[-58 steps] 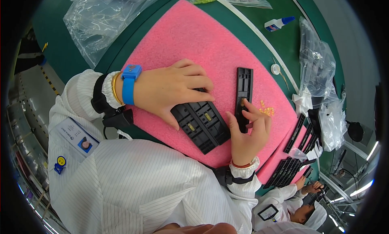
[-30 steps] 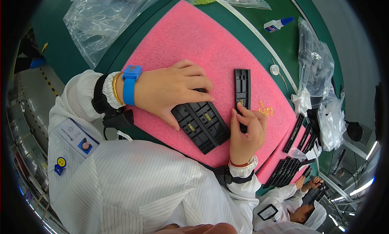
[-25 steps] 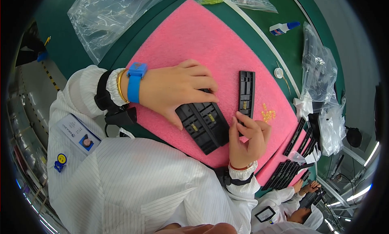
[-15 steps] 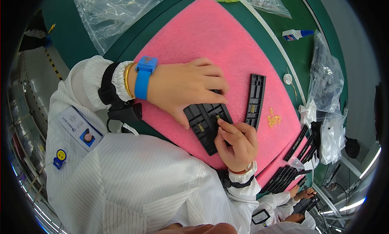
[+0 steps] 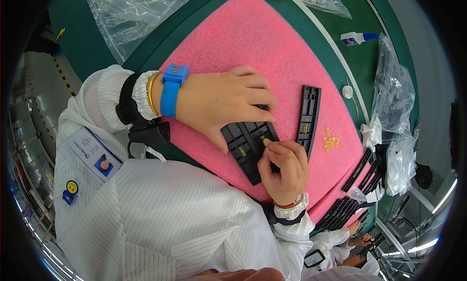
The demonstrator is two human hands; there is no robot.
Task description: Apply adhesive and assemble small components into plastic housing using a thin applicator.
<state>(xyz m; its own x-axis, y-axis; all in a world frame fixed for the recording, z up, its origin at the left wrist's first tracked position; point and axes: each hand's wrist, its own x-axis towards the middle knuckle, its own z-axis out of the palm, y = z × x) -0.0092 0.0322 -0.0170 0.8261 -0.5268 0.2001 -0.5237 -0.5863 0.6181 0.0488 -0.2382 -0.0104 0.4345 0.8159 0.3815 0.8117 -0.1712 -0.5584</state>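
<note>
Two ribbed black plastic strips [image 5: 243,157], side by side, lie on a pink foam mat [image 5: 228,43]. My left hand [image 5: 228,98] is closed over their far end, thumb on the near edge and fingers across the top. A small yellow vial [image 5: 242,150] sits in a slot of the nearer strip. On the other strip, my right hand [image 5: 286,170] pinches a second small yellow vial [image 5: 263,138] at its slot; the fingertips partly hide it. To the right lies a third black strip [image 5: 308,118] with a yellow vial [image 5: 305,128] in it.
Loose yellow vials [image 5: 331,141] lie in a pile at the mat's right. Beyond are a glue bottle [image 5: 357,38], a small white round dish [image 5: 347,92] and clear plastic bags [image 5: 393,96]. More black strips [image 5: 337,214] are stacked at lower right, near a co-worker's hands [image 5: 361,239].
My right fingertips have shifted very slightly at the vial and the slot. My left hand keeps its hold on the strips. The view has moved a little.
</note>
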